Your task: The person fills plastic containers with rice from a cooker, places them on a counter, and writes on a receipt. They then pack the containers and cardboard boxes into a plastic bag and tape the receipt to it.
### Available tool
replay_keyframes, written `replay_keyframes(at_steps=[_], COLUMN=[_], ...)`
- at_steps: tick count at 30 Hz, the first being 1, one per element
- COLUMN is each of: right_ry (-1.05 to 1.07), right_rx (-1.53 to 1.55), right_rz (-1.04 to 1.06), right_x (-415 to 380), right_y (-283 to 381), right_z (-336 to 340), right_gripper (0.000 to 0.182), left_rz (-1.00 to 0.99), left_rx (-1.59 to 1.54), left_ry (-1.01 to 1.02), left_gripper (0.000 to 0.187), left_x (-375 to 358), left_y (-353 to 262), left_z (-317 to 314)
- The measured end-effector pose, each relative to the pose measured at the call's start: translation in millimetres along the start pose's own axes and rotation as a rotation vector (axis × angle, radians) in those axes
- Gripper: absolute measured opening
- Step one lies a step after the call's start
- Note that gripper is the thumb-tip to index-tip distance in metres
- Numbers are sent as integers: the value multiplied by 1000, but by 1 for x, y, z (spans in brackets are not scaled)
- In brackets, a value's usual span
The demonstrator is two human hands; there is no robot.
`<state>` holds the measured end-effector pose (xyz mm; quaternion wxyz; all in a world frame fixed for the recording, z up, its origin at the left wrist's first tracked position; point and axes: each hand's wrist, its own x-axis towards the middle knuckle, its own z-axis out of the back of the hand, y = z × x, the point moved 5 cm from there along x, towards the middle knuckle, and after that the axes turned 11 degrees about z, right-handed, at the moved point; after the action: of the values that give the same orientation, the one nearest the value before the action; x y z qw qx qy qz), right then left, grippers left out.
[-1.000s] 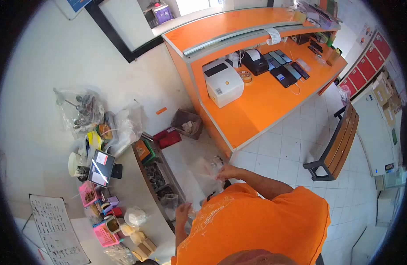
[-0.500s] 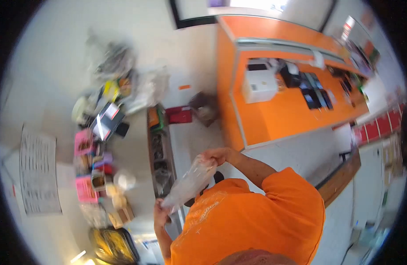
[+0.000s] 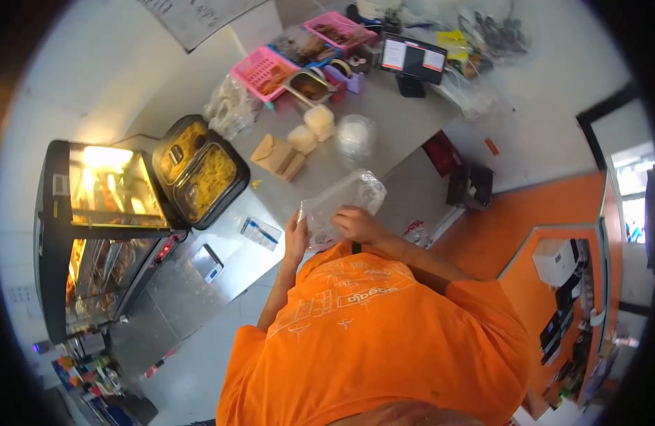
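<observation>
Our left hand (image 3: 296, 240) and right hand (image 3: 358, 224) pinch a clear thin plastic bag (image 3: 350, 190), likely to keep its limp film spread.

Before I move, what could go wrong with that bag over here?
The bag reaches toward the clear containers, so a forward sweep might knock them. It looks thin, and with the left hand and right hand both gripping it, a hard pull could tear it. The food tray appears uncovered, so something dropped could land in it.
</observation>
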<state>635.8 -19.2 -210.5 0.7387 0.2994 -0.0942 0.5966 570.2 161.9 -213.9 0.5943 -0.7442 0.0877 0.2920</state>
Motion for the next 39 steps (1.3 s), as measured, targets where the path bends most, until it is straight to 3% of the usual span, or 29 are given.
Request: replay_keyframes(at_steps=[1,3,5,7,9,10,11,13,16,22,25,28,34,37,39], right_ry=[28,191,299,367,-10,-47,-62,334,453,238,-144,199,-35,-264,-263], right_rx=[109,-107,3,448,76,-237,-333,-410,-62,35,595,727,455,-396,-214], right_rz=[-104,-61,-170,-446,-318,-527,-587,-744,-787,-601,-811,-1261,-1177,-631,-378], right_x=[18,46,72,92,111,112,112,97,73,50,25,18,12,65,127], right_y=[-8,-7,-17,-39,-77,-98,-121,-167,-217,-259,-300,-298,-299,-253,-197], right_z=[-31,-39,-43,-54,14,44,72,84,69,58,49,62,66,96,80], right_gripper=[44,39,42,53,68,80,97,117,127,103,91,90,76,69,68], left_rz=[28,85,145,147,202,220,242,195,116,-41,-16,-9,46,29,7], left_rx=[-58,-180,-148,-165,-216,-237,-255,-340,-434,-659,-704,-724,-392,-478,-498], left_ry=[-29,-78,-230,-312,-319,-329,-345,-341,-302,-284,-331,-397,-535,-553,-588], left_gripper=[29,32,37,39,39,39,39,40,41,41,42,42,45,46,45], left_x=[10,22,26,24,27,27,23,21,24,31,33,40,3,-2,-2], left_y=[11,26,28,33,45,52,61,71,71,58,61,90,54,54,68], left_z=[15,37,65,95,115,121,126,124,104,61,56,59,45,45,50])
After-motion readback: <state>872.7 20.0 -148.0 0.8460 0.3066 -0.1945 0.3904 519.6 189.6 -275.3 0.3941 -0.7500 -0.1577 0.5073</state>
